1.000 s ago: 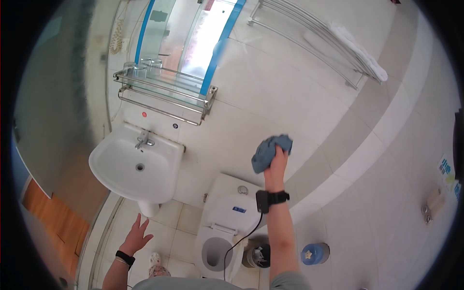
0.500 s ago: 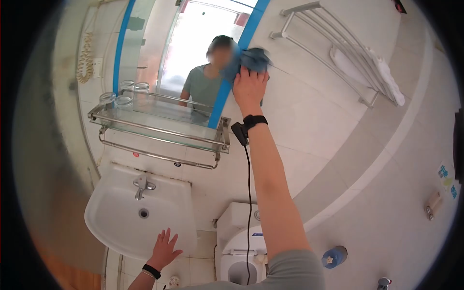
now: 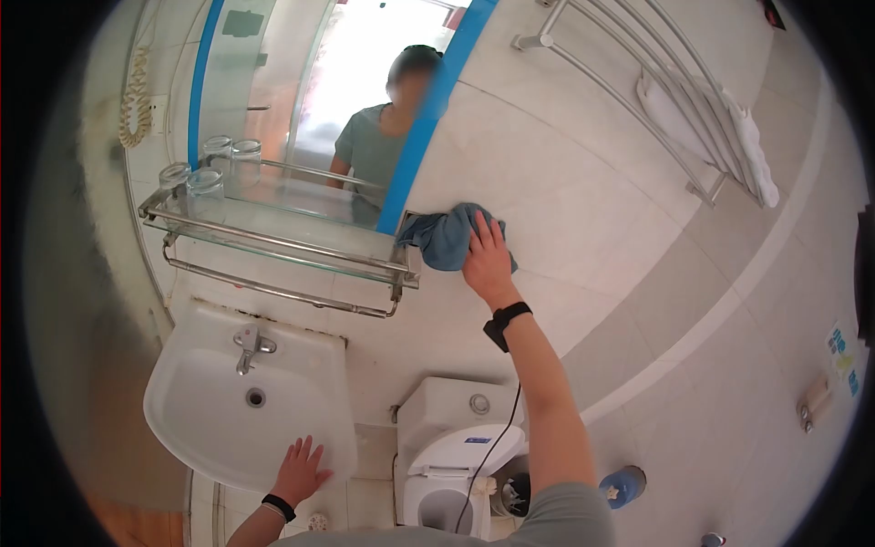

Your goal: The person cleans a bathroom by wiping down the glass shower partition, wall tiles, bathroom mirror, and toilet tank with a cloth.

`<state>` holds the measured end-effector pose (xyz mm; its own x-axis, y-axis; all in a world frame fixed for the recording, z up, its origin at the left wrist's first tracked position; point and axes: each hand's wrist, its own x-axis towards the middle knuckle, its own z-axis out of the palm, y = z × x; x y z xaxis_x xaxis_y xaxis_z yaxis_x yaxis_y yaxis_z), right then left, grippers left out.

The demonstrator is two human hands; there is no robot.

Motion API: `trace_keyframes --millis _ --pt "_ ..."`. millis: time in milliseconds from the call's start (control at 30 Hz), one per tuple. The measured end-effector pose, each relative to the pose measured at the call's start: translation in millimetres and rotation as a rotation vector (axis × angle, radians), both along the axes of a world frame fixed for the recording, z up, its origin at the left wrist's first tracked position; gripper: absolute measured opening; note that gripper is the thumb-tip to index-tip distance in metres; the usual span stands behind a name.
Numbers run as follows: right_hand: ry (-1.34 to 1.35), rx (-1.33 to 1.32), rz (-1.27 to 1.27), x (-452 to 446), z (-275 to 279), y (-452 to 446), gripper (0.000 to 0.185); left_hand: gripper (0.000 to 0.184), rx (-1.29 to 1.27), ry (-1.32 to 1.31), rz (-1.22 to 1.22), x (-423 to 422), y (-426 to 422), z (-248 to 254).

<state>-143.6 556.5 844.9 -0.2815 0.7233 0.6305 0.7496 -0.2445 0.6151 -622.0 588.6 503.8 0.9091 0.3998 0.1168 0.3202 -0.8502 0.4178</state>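
My right hand [image 3: 489,263] presses a blue-grey cloth [image 3: 447,239] against the white wall tiles, its fingers stretched over the fabric. The cloth is bunched beside the lower right corner of the blue-framed mirror [image 3: 407,173], close to the end of the glass shelf. At the front right rim of the white sink [image 3: 196,438], my left hand [image 3: 299,474] rests with its fingers spread and nothing in them.
Several clear glasses [image 3: 206,182] stand on the glass shelf [image 3: 273,235] with its metal rail. A towel rack [image 3: 629,96] holding a white towel [image 3: 679,118] juts out at upper right. Below are a faucet [image 3: 247,346], a toilet [image 3: 447,428] and a blue container [image 3: 623,487].
My right hand has moved the cloth down the wall, from beside the mirror's edge to its lower corner. My left hand stays at the sink rim. The view has shifted slightly.
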Motion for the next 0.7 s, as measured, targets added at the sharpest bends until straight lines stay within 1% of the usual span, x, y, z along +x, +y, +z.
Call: trace_keyframes --millis 67,133,200,267,300,367,400,467,533,567,600,633,700 --pt "-0.006 -0.048 0.016 0.3 24.2 3.4 0.028 0.065 -0.004 0.005 -0.005 -1.1 -2.2 10.0" --pt "-0.056 -0.111 0.01 -8.6 71.2 10.5 0.028 0.064 -0.012 0.011 -0.014 -1.4 -6.1 12.6" --pt "-0.075 0.108 0.029 -12.6 123.9 30.5 0.025 0.064 0.024 0.015 0.001 -1.2 -5.2 11.7" --pt "-0.122 0.212 -0.109 -21.9 185.6 38.7 0.024 0.063 0.002 0.023 0.015 0.5 -4.7 10.6" --pt "-0.124 0.251 -0.082 -23.6 206.1 40.9 0.023 0.062 -0.023 0.032 0.033 -0.5 -4.9 9.6" --pt "-0.144 0.367 0.096 -20.7 204.0 50.7 0.022 0.062 -0.031 0.027 0.045 -2.8 -4.7 8.8" --pt "-0.143 0.366 0.096 -21.0 197.2 53.5 0.022 0.061 -0.04 0.011 0.058 -1.2 -4.5 8.6" --pt "-0.109 0.404 0.01 -21.9 165.2 55.8 0.024 0.06 -0.049 0.008 0.054 -0.5 -4.6 8.9" --pt "-0.061 0.237 -0.099 -21.3 122.5 48.2 0.03 0.059 -0.057 0.009 0.044 -2.8 -3.9 8.4" --pt "-0.065 0.242 -0.021 -20.8 97.9 45.9 0.031 0.059 -0.048 -0.015 0.041 -3.9 -5.0 7.3" --pt "0.04 0.263 0.168 -29.1 74.9 41.2 0.029 0.058 -0.038 -0.042 0.039 -3.7 -5.0 6.4" --pt "-0.001 0.026 -0.009 -19.6 50.4 32.4 0.026 0.058 -0.039 -0.041 0.034 -3.1 -3.8 6.6" --pt "-0.039 -0.087 -0.017 -28.6 39.8 19.5 0.022 0.057 0.007 0.004 0.033 -0.8 -5.6 6.4"
